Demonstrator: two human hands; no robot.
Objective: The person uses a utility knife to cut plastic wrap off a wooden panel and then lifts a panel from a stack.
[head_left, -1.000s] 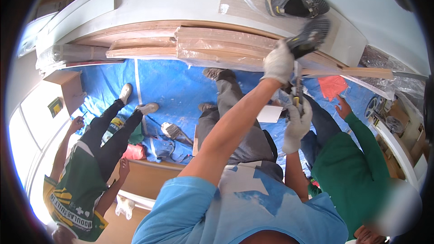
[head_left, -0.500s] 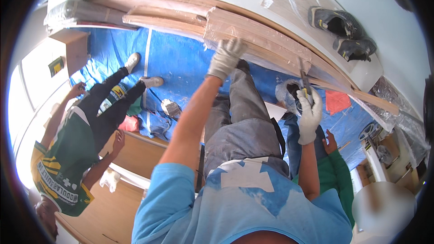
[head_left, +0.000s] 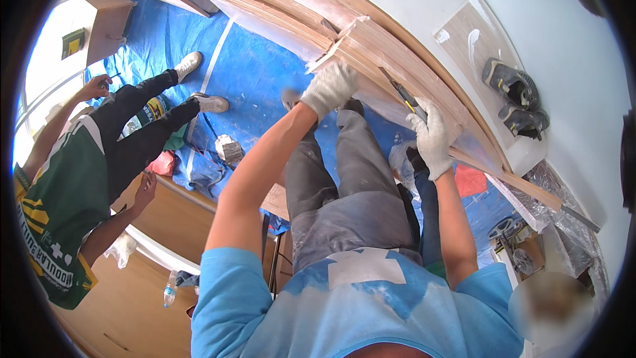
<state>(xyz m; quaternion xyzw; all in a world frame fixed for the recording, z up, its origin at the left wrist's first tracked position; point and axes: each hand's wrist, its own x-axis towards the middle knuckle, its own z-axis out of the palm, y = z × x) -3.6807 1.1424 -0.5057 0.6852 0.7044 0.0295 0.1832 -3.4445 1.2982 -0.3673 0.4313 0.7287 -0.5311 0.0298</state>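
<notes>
My right hand (head_left: pixel 432 138), in a white knitted glove, is closed round a yellow-and-black utility knife (head_left: pixel 405 97). The knife's slim dark end points up and left toward a stack of wooden boards (head_left: pixel 391 59) in clear plastic film. At the near left end of that stack is my left hand (head_left: pixel 330 89), gloved alike with its fingers curled in. Whatever those fingers hold, if anything, is hidden by the glove.
Another stack of wrapped boards (head_left: pixel 271 16) lies farther left. Blue sheeting (head_left: pixel 265 59) covers the floor. A co-worker in a green shirt (head_left: pixel 73 179) is at left. Dark shoes (head_left: pixel 510 86) rest on a pale board at right, near a long wooden strip (head_left: pixel 530 185).
The knife has swung from nearly upright to leaning left, closer to the boards, as my right hand shifted left. My view has turned; the left hand remains by the stack's end.
</notes>
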